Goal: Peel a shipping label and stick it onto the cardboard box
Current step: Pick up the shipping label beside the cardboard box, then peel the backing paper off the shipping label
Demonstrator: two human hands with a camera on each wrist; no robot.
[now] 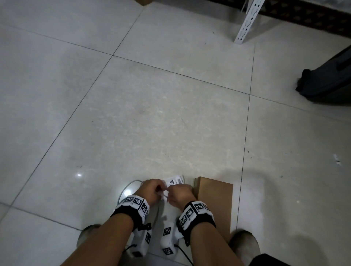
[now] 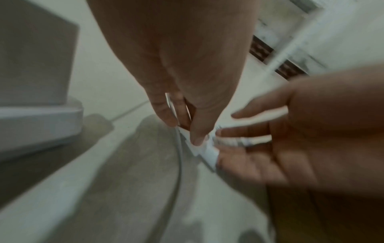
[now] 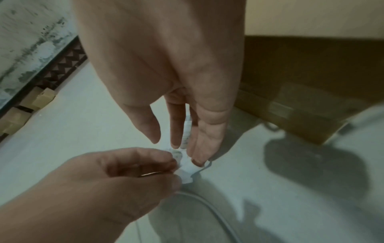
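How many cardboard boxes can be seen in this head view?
2. One cardboard box lies on the floor just right of the right hand. A corner of a second box shows at the top edge. Others may lie outside the frame.

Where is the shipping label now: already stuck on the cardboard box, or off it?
Off it: both hands pinch the label beside the bare box.

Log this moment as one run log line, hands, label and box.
step: peeling | left hand: pinches shipping label | right hand: pinches label | cardboard box: on floor right of hands, no label seen on it
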